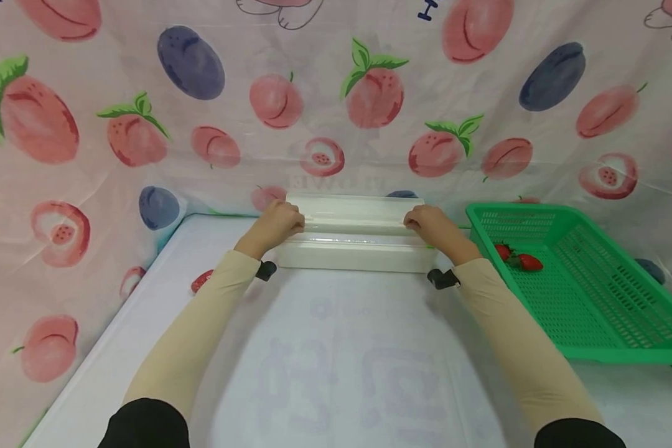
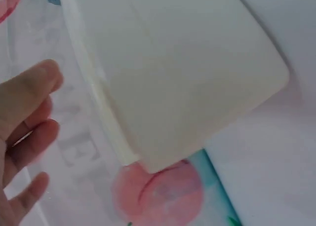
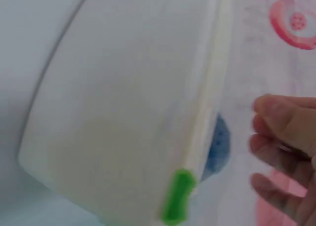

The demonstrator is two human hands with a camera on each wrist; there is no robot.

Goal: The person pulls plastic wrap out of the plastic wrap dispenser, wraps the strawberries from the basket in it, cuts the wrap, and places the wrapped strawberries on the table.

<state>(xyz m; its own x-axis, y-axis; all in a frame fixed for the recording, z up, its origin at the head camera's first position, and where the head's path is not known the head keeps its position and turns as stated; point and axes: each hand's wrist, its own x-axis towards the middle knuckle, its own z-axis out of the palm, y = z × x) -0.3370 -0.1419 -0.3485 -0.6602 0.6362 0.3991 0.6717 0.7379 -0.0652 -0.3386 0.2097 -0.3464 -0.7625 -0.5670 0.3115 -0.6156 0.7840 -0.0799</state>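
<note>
A: Location of the work?

B: White box (image 1: 355, 256) at the far side of the surface (image 1: 336, 336), near the printed backdrop (image 1: 319, 99), left of the green basket (image 1: 585, 354). What I read as clear film (image 1: 354, 226) spans the hands just above it.

A: Hand state?

B: Left hand (image 1: 280, 219): thumb and fingertips drawn into a pinch, apparently on the film's left end. Right hand (image 1: 430, 225): likewise at the right end. Film edge too faint in the wrist views to trace.

A: Technique?

B: My judgement: draw both hands evenly, edge parallel to the box; a lopsided pull would skew the sheet. Slight outward tension should prevent folding. Neither hand braces the box, so a jerk might drag it.

A: The green tab (image 3: 177, 197)?

B: At the box's right end; probably a cutter. Best left until the sheet lies flat.
</note>
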